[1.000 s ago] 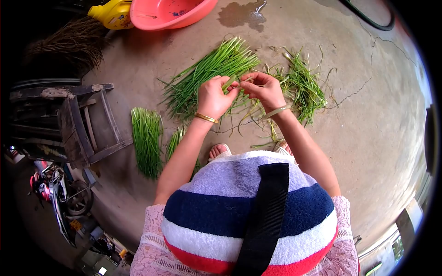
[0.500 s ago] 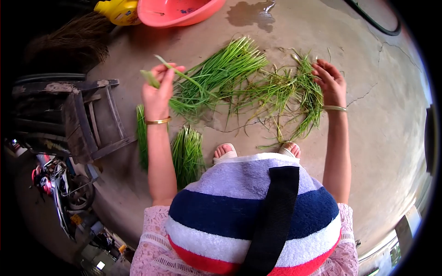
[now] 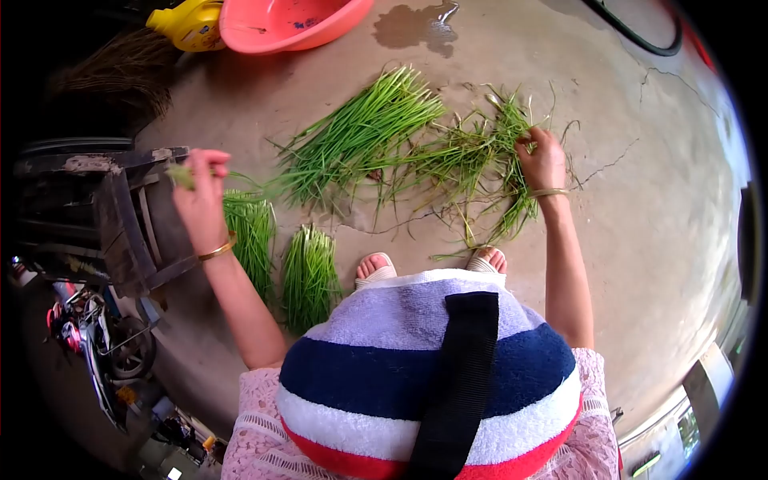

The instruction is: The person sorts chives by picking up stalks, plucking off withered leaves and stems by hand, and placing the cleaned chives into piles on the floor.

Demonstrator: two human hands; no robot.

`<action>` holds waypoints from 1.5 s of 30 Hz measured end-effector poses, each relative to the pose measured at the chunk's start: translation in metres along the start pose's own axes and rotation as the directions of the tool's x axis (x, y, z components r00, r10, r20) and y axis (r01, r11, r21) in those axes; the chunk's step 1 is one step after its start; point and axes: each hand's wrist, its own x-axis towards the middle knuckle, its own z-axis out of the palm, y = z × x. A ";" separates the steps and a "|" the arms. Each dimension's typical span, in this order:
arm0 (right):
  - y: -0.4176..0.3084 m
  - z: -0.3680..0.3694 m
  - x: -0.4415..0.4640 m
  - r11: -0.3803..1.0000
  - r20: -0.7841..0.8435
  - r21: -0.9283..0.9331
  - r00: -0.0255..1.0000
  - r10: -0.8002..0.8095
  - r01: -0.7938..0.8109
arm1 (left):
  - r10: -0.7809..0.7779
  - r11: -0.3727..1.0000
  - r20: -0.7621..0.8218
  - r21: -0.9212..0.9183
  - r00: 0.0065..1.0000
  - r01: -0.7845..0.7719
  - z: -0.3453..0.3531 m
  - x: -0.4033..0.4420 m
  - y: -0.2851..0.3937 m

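Observation:
My left hand (image 3: 202,196), a little blurred, is closed around a few green chives whose leaves trail to the right. It is beside the wooden stool, above a bundle of chives (image 3: 250,232) on the floor. A second neat bundle of chives (image 3: 310,276) lies just right of that one. Further forward is a large pile of chives (image 3: 360,132). My right hand (image 3: 546,164) is at the right edge of a loose heap of chive scraps (image 3: 472,152), fingertips pinched together; what they hold, if anything, is hidden.
A pink basin (image 3: 292,24) and a yellow jug (image 3: 190,26) stand at the front left, near a straw broom (image 3: 116,80). The wooden stool (image 3: 132,216) is on the left, with a motorcycle (image 3: 108,344) behind. Water (image 3: 416,28) wets the concrete floor.
My left hand has moved left and back with the chives, toward the stool. My right hand has lowered to the scrap heap, its fingers drawing together. The view has shifted slightly.

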 end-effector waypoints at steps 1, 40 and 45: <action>0.002 0.011 -0.001 0.996 0.016 0.076 0.998 -0.056 0.055 | -0.039 0.974 0.099 0.228 0.994 0.015 0.006 -0.002 0.001; -0.069 0.019 -0.003 0.298 0.508 0.819 0.861 0.022 -0.491 | -0.010 0.962 0.557 0.231 0.831 -0.143 0.149 -0.038 -0.033; -0.071 0.020 -0.005 0.477 0.464 0.767 0.884 0.051 -0.430 | -0.071 0.959 0.541 0.267 0.838 -0.091 0.144 -0.036 -0.031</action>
